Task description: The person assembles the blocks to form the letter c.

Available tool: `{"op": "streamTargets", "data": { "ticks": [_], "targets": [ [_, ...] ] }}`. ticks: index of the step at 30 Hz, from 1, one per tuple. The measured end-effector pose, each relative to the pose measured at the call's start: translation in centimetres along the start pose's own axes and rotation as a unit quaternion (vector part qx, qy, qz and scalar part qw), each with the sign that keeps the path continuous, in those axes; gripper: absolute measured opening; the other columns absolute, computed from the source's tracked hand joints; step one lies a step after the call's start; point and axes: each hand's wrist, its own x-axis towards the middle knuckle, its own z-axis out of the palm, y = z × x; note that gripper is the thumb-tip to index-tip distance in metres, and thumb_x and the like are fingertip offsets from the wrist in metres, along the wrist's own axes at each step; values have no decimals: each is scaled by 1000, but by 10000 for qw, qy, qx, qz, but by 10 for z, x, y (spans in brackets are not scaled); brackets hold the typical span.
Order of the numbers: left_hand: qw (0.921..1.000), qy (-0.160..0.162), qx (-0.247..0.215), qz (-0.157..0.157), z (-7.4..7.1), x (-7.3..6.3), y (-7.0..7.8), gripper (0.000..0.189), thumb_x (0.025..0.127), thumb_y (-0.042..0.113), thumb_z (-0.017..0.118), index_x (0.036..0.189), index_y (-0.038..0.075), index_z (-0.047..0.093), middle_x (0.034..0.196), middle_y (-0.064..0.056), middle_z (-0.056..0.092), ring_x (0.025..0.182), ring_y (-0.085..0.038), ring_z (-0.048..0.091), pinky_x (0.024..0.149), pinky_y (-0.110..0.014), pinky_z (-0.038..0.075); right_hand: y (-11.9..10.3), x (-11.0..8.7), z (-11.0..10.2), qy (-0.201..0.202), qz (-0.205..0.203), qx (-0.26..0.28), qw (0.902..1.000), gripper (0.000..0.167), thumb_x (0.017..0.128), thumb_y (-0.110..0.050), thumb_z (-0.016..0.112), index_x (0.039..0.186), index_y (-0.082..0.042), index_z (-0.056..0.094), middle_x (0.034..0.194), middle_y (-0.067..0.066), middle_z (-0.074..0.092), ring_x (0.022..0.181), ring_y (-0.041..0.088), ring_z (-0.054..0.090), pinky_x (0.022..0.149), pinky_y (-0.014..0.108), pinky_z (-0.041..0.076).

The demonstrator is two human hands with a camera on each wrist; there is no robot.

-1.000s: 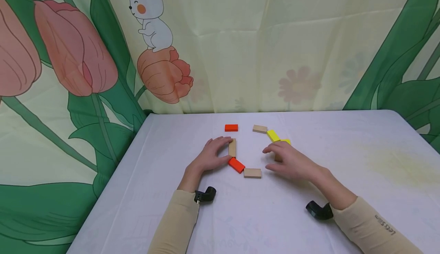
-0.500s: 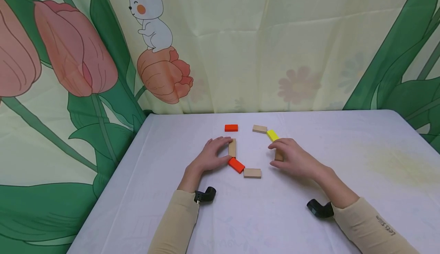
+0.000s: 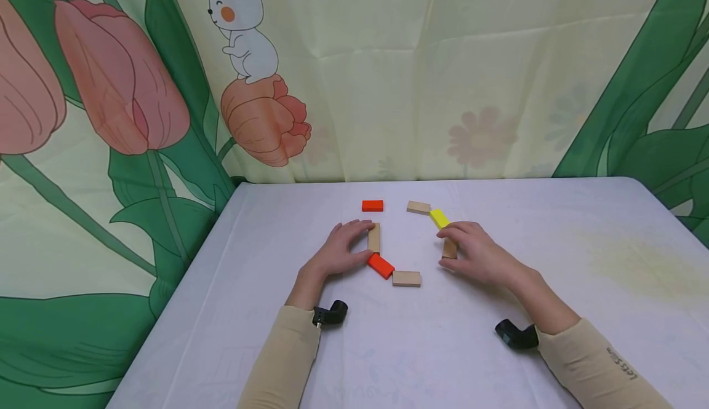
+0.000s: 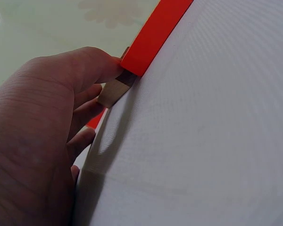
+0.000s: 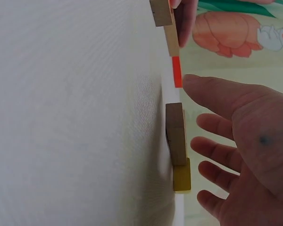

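Note:
My left hand is at a plain wooden block on the left of the table, thumb at its near end and fingers at its far end. A red block touches that near end, close to the thumb. My right hand hovers around another plain wooden block, thumb and fingers apart. In the right wrist view its spread fingers stand clear of this wooden block. A yellow block lies just beyond; the hand hides what is behind it.
On the white-covered table, a wooden block lies in front, by the red one. Farther back are a red block and a wooden block touching the yellow one. A printed curtain hangs behind the table.
My right hand has shifted slightly right, its fingers coming around the right wooden block and covering the second yellow block seen earlier. The left hand and the other blocks have stayed put.

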Motion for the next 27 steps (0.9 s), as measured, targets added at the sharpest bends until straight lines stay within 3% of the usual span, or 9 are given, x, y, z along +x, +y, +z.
{"op": "streamTargets", "data": {
  "ticks": [13, 27],
  "targets": [
    [10000, -1, 0, 9, 0, -1, -1, 61, 93, 30, 68, 150, 17, 50, 154, -3, 46, 146, -25, 32, 122, -51, 11, 1, 0, -2, -123, 213, -69, 9997, 48, 85, -22, 82, 126, -3, 65, 134, 23, 53, 128, 45, 41, 106, 63, 37],
    [10000, -22, 65, 30, 0, -1, -1, 61, 93, 30, 68, 150, 17, 49, 154, -3, 46, 146, -25, 32, 122, -50, 10, 4, -3, -2, -92, 120, -181, 9997, 43, 86, -22, 82, 122, -3, 67, 131, 23, 56, 127, 45, 42, 105, 63, 37]
  ]
}}
